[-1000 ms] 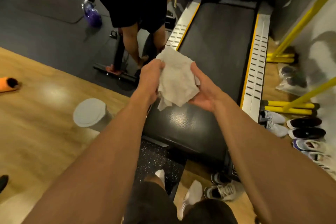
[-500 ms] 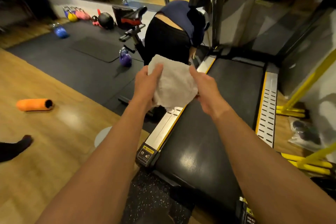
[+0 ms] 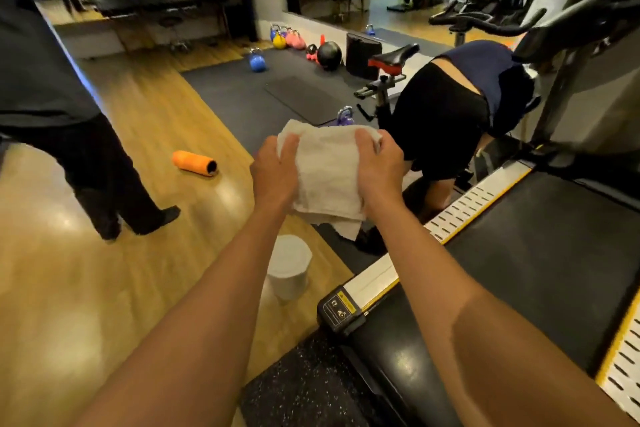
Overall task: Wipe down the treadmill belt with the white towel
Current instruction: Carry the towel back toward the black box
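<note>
The white towel (image 3: 329, 173) is folded and held up in the air in front of me, left of the treadmill. My left hand (image 3: 275, 172) grips its left edge and my right hand (image 3: 379, 166) grips its right edge. The black treadmill belt (image 3: 540, 253) runs along the right side of the view, below and to the right of the towel. The towel does not touch the belt.
A white bucket (image 3: 289, 267) stands on the wood floor by the treadmill's silver side rail (image 3: 464, 206). A person bent over (image 3: 446, 121) is beside the treadmill. Another person in black (image 3: 52, 107) walks at the left. An orange roller (image 3: 194, 163) and kettlebells (image 3: 257, 62) lie on the floor.
My view has swung up and to the left, away from the belt. Both hands kept hold of the towel and now hold it over the floor beside the treadmill.
</note>
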A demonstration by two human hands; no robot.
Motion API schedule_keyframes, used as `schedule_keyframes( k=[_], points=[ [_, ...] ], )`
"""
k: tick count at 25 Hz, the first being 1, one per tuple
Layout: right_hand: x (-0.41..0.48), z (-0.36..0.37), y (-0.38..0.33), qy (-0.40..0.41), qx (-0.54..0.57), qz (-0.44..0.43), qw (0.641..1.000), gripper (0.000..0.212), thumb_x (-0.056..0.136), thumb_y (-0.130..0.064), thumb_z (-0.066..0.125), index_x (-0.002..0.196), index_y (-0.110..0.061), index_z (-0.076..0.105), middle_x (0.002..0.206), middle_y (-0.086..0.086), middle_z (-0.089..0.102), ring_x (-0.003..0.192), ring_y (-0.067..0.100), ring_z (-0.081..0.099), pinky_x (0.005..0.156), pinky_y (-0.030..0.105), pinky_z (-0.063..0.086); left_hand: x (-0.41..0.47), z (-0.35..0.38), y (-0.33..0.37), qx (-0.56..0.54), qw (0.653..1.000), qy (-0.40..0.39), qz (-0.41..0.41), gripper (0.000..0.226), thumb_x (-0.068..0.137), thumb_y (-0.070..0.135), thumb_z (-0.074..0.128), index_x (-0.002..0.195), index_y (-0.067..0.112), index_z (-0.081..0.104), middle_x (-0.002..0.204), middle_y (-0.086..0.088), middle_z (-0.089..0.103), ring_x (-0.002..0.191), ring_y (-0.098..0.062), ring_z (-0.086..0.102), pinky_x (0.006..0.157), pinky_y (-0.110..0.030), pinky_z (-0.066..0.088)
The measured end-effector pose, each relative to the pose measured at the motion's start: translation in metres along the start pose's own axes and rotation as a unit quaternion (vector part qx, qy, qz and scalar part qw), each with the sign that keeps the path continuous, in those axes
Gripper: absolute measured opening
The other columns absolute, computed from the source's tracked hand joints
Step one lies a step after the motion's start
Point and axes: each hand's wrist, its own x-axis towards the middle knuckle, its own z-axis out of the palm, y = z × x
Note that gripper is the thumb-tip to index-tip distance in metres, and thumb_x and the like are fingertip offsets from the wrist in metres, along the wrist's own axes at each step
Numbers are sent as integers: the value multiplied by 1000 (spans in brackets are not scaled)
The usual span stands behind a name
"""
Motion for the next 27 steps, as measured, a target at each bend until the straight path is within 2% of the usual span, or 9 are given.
schedule_keyframes(
  k=[3, 5, 9, 10, 13, 16, 20, 23, 27],
  points=[
    [2, 50, -13, -25, -3, -9, 1000, 15, 97, -33, 49, 94, -20, 57, 76, -13, 53, 72, 1, 51, 60, 16, 38, 31, -34, -26, -24, 999, 20, -14, 37, 99, 39, 43, 102, 6, 60, 99, -9, 62, 90, -25, 55, 74, -34, 39],
    [3, 94, -19, -38, 4, -23, 999, 13, 97, -31, 50, 92, -21, 56, 77, -13, 55, 69, 0, 50, 60, 21, 39, 58, -62, -44, -46, 998, 28, -18, 33, 98, 38, 44, 95, 8, 58, 92, -6, 60, 85, -23, 53, 72, -36, 40],
    [4, 180, -33, -36, 21, -23, 999, 13, 95, -31, 53, 87, -22, 56, 77, -11, 56, 71, 5, 52, 62, 24, 43, 114, -118, -73, -53, 998, 30, -1, 27, 98, 33, 45, 87, 10, 52, 78, 5, 51, 74, -14, 46, 60, -26, 35],
    [4, 198, -35, -38, 27, -21, 999, 16, 94, -31, 54, 81, -23, 54, 74, -10, 56, 69, 7, 52, 62, 27, 43, 125, -129, -79, -52, 998, 35, 3, 26, 98, 33, 46, 87, 10, 52, 78, 6, 51, 74, -13, 47, 61, -25, 36],
    [5, 251, -41, -46, 38, -17, 998, 30, 92, -31, 57, 68, -17, 45, 65, -5, 46, 61, 11, 41, 55, 29, 35, 161, -164, -102, -50, 998, 47, -3, 27, 97, 36, 45, 92, 12, 57, 88, 1, 58, 82, -19, 52, 71, -33, 40],
    [21, 292, -37, -42, 34, -4, 999, 34, 89, -32, 58, 64, -18, 40, 62, -4, 42, 59, 11, 38, 53, 29, 32, 200, -172, -127, -56, 998, 34, -11, 28, 97, 36, 46, 90, 12, 58, 85, 2, 58, 81, -19, 53, 70, -32, 40],
    [65, 337, -12, -29, 41, 19, 999, 32, 83, -38, 61, 79, -6, 55, 74, 5, 56, 67, 17, 51, 60, 36, 44, 253, -160, -157, -90, 995, 14, -35, 30, 97, 33, 48, 71, 19, 48, 69, 7, 47, 64, -10, 44, 57, -23, 34],
    [110, 383, 13, -14, 47, 33, 998, 31, 86, -33, 61, 91, -3, 61, 80, 7, 61, 70, 17, 55, 62, 36, 47, 312, -147, -187, -84, 996, -1, -37, 29, 97, 34, 48, 77, 13, 50, 72, 4, 49, 68, -13, 45, 58, -26, 35],
    [187, 459, 44, -11, 46, 28, 998, 25, 90, -29, 58, 91, -5, 63, 80, 4, 63, 71, 14, 57, 62, 31, 46, 414, -126, -227, -54, 998, -13, -38, 29, 98, 34, 47, 79, 13, 50, 70, 8, 47, 65, -10, 43, 57, -24, 35]
  ],
)
